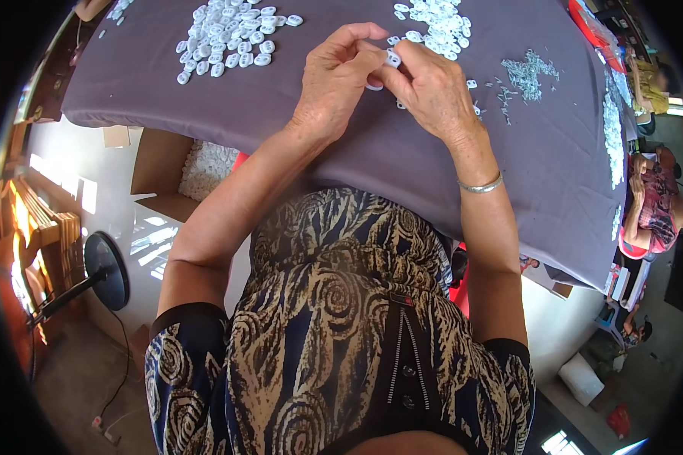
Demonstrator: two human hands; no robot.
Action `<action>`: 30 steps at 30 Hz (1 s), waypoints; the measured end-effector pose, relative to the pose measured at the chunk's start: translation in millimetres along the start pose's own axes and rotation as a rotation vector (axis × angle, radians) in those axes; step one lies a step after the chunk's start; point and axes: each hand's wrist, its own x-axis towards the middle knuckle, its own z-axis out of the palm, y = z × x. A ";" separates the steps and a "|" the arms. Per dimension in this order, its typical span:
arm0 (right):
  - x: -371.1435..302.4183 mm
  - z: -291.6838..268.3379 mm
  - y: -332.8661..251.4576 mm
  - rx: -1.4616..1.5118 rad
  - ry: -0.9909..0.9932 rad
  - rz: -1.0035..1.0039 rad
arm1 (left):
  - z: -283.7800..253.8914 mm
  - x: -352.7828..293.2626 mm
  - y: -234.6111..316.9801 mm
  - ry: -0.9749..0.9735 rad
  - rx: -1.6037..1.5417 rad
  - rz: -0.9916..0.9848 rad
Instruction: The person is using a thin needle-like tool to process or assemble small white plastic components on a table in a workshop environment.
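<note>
My left hand (338, 82) and my right hand (432, 87) meet over the cloth-covered table. Pinched between their fingertips is a small white oval plastic piece (392, 58) with dark openings in its face. Both hands are closed around it, and the fingers partly hide it. Just beyond my right hand lies a heap of similar white plastic pieces (442, 26). A larger spread of white oval pieces (228, 38) sits left of my left hand. To the right is a scatter of tiny silvery metal parts (531, 76), too small to name.
A grey cloth (577, 205) covers the table. Under its left edge stands an open cardboard box (159, 167) of white pieces. A black fan-like round object (106, 269) stands at left. Another person (656, 201) sits along the right side near more white pieces (615, 136).
</note>
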 end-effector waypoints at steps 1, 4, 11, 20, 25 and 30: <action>0.3 -0.5 1.1 -0.005 0.037 0.015 | 0.2 1.5 -0.1 0.000 0.001 0.003; 2.7 -3.7 0.3 0.014 0.105 0.061 | -7.5 7.3 0.7 0.047 0.085 0.085; 4.3 -2.9 15.2 0.168 0.292 0.152 | -90.3 49.3 29.0 0.237 0.977 0.450; -2.0 -3.1 24.8 0.142 0.323 0.238 | -19.4 0.9 130.8 0.496 0.445 1.050; -0.8 -5.9 40.6 0.198 0.323 0.445 | -29.1 -35.7 158.3 0.197 0.376 1.228; 3.3 -14.5 37.2 0.260 0.420 0.498 | -16.1 -43.6 161.8 0.105 0.333 1.240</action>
